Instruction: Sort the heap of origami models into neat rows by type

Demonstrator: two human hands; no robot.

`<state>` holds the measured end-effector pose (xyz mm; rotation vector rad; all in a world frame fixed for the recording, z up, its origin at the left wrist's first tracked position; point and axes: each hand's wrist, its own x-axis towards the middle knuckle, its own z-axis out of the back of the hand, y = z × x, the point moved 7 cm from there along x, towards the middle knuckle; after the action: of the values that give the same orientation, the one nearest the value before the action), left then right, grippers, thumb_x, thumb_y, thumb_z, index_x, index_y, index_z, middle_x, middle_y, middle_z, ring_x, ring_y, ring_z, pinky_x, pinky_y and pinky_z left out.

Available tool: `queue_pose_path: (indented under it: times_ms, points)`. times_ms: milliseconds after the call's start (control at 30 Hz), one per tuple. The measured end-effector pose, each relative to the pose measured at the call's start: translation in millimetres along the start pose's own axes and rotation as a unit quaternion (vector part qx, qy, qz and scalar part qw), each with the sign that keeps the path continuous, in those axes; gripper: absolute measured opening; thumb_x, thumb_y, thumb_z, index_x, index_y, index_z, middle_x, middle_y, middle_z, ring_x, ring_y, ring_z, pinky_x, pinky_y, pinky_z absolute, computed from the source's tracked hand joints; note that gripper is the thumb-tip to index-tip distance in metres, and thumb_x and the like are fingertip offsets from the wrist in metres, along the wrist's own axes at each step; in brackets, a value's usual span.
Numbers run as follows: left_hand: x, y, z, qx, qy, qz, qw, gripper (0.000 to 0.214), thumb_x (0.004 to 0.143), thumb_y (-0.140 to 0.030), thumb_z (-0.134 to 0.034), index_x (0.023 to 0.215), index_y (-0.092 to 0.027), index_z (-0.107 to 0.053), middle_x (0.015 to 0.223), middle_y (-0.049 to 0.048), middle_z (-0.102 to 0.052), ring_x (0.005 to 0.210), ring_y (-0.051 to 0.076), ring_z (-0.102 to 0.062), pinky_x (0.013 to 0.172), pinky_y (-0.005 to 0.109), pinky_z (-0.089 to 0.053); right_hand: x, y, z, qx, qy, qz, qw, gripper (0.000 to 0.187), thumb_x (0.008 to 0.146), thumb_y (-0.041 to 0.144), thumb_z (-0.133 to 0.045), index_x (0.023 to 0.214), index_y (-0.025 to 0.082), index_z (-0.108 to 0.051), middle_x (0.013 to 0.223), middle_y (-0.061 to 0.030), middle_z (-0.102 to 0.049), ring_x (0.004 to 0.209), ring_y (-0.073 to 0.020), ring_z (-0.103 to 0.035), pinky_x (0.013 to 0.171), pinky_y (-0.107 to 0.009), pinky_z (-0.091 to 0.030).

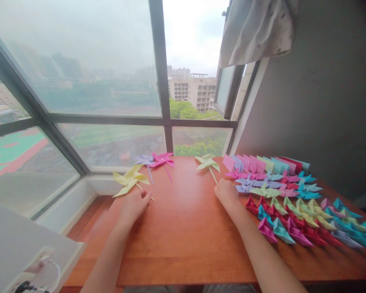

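On the left of the wooden table, my left hand (136, 207) has its fingers curled over the thin stick of a yellow paper pinwheel (129, 179); the stick's end shows past the fingertips. My right hand (227, 194) is closed at the lower end of the stick of a pale green paper pinwheel (208, 161), whose blades point toward the window. Behind the yellow one lie a magenta pinwheel (162, 159) and a lavender pinwheel (145, 160), their blades close together and both on sticks.
Rows of folded paper boats (293, 219) fill the table's right side. Beyond them are folded pinwheel heads without sticks (262, 185) and a row of coloured paper squares (256, 164). Windows (110, 81) border the table's far edge. A socket with plugs (41, 262) is at lower left.
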<state>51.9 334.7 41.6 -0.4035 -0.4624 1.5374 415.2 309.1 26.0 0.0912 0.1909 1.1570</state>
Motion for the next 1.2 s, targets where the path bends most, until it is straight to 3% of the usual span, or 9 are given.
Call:
queue_pose_path:
  times_ms: [100,233,467,600,700,767,867,1033,1200]
  points:
    - [-14,-16,-4.6,-0.009,-0.005,-0.022,1.0,0.03,0.084,-0.038,-0.049,0.064,-0.02,-0.062,0.069,0.0049,-0.07,0.07,0.022,-0.063,0.062,0.026,-0.034,-17,12,0,0.008,-0.021,0.032,0.999,0.022,0.091,0.02,-0.048,0.105,0.012,-0.063,0.098,-0.0175,-0.071,0.093,-0.0259,-0.07,0.077,-0.031,-0.049]
    - [-45,-35,-18.7,-0.03,-0.006,-0.042,0.999,0.03,0.086,-0.038,-0.047,0.067,-0.02,-0.061,0.068,0.0043,-0.069,0.067,0.021,-0.062,0.06,0.026,-0.034,-46,41,-8,0.034,-0.038,0.129,0.99,0.014,0.091,0.021,-0.05,0.098,0.018,-0.062,0.089,-0.0081,-0.072,0.084,-0.0199,-0.07,0.07,-0.025,-0.044]
    - [-124,-82,-63.5,-0.029,0.093,-0.177,0.979,0.022,0.088,-0.026,-0.048,0.07,-0.021,-0.06,0.07,0.0038,-0.068,0.065,0.02,-0.061,0.059,0.026,-0.035,-87,112,-27,0.022,-0.016,0.338,0.941,0.013,0.088,0.021,-0.055,0.097,0.017,-0.062,0.088,-0.0085,-0.073,0.077,-0.0185,-0.068,0.061,-0.022,-0.04]
    - [-137,-93,-72.5,-0.015,0.114,-0.192,0.975,0.019,0.086,-0.019,-0.047,0.078,-0.021,-0.063,0.081,0.0064,-0.072,0.074,0.022,-0.065,0.064,0.027,-0.039,-100,139,-30,0.019,0.006,0.391,0.92,0.02,0.091,0.027,-0.052,0.104,0.016,-0.062,0.087,-0.0103,-0.072,0.077,-0.0198,-0.068,0.06,-0.024,-0.043]
    - [-134,-98,-73.7,-0.01,0.126,-0.2,0.972,0.02,0.086,-0.018,-0.045,0.077,-0.021,-0.063,0.081,0.0067,-0.072,0.074,0.022,-0.065,0.065,0.028,-0.04,-104,134,-25,0.03,0.009,0.397,0.917,0.022,0.092,0.025,-0.049,0.108,0.017,-0.061,0.094,-0.0089,-0.072,0.082,-0.0179,-0.068,0.065,-0.023,-0.045]
    - [-132,-103,-74.2,-0.007,0.129,-0.211,0.969,0.02,0.087,-0.018,-0.045,0.078,-0.021,-0.063,0.082,0.0065,-0.072,0.075,0.022,-0.065,0.065,0.028,-0.04,-105,116,-18,0.054,0.0,0.387,0.92,0.023,0.093,0.023,-0.047,0.111,0.019,-0.062,0.098,-0.0072,-0.071,0.088,-0.0169,-0.068,0.071,-0.023,-0.046]
    - [-131,-112,-78.1,-0.001,0.137,-0.23,0.963,0.02,0.089,-0.021,-0.045,0.081,-0.022,-0.063,0.082,0.006,-0.072,0.075,0.022,-0.064,0.066,0.029,-0.041,-103,65,-2,0.118,-0.044,0.336,0.933,0.027,0.094,0.022,-0.044,0.114,0.022,-0.062,0.099,-0.0048,-0.071,0.092,-0.0162,-0.066,0.08,-0.024,-0.047]
    - [-134,-138,-91.3,-0.032,0.158,-0.267,0.95,0.019,0.089,-0.022,-0.046,0.087,-0.023,-0.064,0.086,0.0058,-0.07,0.079,0.023,-0.065,0.069,0.03,-0.045,-98,-62,26,0.149,-0.178,0.223,0.947,0.028,0.092,0.03,-0.047,0.111,0.019,-0.064,0.113,-0.0092,-0.068,0.107,-0.0216,-0.061,0.096,-0.035,-0.046]
    - [-139,-176,-109.1,-0.133,0.142,-0.305,0.932,0.027,0.084,-0.02,-0.055,0.11,-0.024,-0.061,0.111,0.0084,-0.066,0.104,0.025,-0.062,0.092,0.036,-0.048,-96,-182,50,0.085,-0.289,0.147,0.942,0.038,0.089,0.045,-0.049,0.112,0.019,-0.064,0.116,-0.0115,-0.066,0.113,-0.0268,-0.058,0.103,-0.042,-0.043]
